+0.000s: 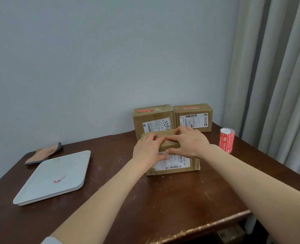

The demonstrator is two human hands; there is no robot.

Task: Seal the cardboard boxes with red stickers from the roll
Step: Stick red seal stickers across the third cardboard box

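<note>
A cardboard box [174,164] with a white shipping label stands on the brown table at the centre. Both hands lie on its top. My left hand [148,149] and my right hand [188,143] press with straight fingers on a red sticker [160,138], of which only a sliver shows between the fingertips. Two more cardboard boxes, the left one [152,120] and the right one [193,118], stand behind against the wall, each with a red sticker on top. The red sticker roll [226,140] stands upright to the right of my right hand.
A flat white tray [40,187] with a small red scrap on it lies at the left. A folded tan cloth [43,153] sits behind it. Grey curtains hang at the right. The table's front right edge [216,224] is worn.
</note>
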